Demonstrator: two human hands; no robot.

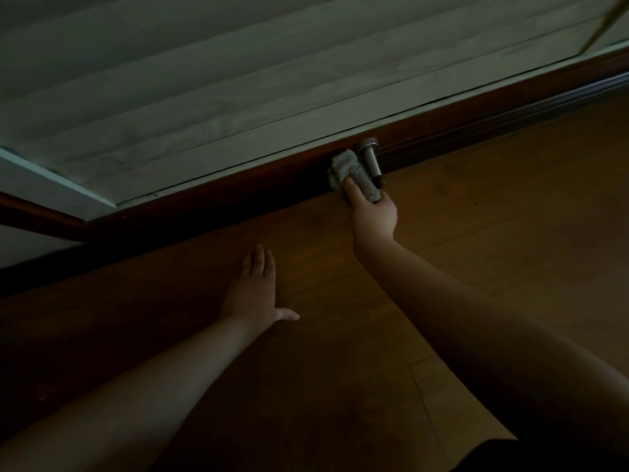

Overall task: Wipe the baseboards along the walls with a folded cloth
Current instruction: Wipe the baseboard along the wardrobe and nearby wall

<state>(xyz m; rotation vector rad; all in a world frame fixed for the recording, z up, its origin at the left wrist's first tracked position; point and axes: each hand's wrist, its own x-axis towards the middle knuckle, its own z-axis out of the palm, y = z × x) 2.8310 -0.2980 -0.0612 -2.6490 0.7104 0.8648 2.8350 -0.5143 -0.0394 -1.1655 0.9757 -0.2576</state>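
Observation:
A dark reddish-brown baseboard [238, 189] runs diagonally along the foot of the pale wall [238, 80], from lower left to upper right. My right hand [372, 214] grips a folded grey cloth [354, 172] and holds it against the baseboard, just left of a metal door stopper [371, 158]. My left hand [253, 289] lies flat on the wooden floor [493, 216], fingers straight and pointing toward the wall, thumb spread to the right. It holds nothing.
The door stopper sticks out from the baseboard right beside the cloth. A wall corner with a white trim edge [51, 185] sits at the far left. The room is dim. A thin pale rod or cord [602, 25] crosses the top right corner.

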